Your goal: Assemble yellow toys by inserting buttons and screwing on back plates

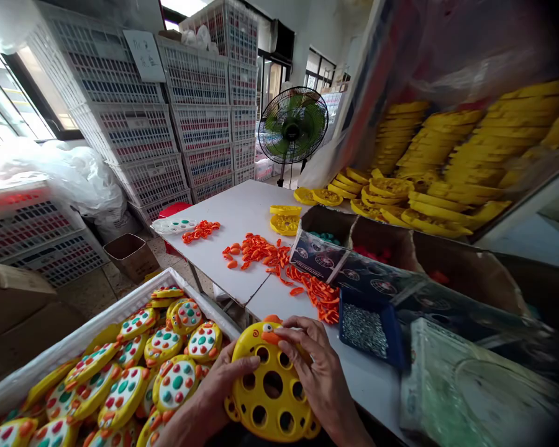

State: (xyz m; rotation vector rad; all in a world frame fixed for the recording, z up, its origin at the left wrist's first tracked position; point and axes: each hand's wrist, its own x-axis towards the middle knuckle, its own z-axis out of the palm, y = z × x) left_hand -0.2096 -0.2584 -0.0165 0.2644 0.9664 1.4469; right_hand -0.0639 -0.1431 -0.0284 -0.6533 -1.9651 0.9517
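Note:
A yellow plastic duck-shaped toy shell (273, 363) with several round holes is held up in front of me. My left hand (218, 379) grips its left edge, thumb lying on the face. My right hand (314, 366) is at its upper right, thumb and fingers pinching at the orange beak (271, 336) below the printed eye. Whether the beak is loose or fixed I cannot tell. Loose orange plastic parts (317, 292) lie on the table just beyond the shell. To the left, a white crate (205, 297) holds many finished-looking yellow toys with red and green buttons (177, 382).
A blue tray of screws (364, 329) sits right of my hands, beside divided cardboard bins (386, 282). Yellow shells (391, 192) are piled at the back right of the white table (228, 211). A fan (292, 124) and stacked crates (202, 136) stand behind.

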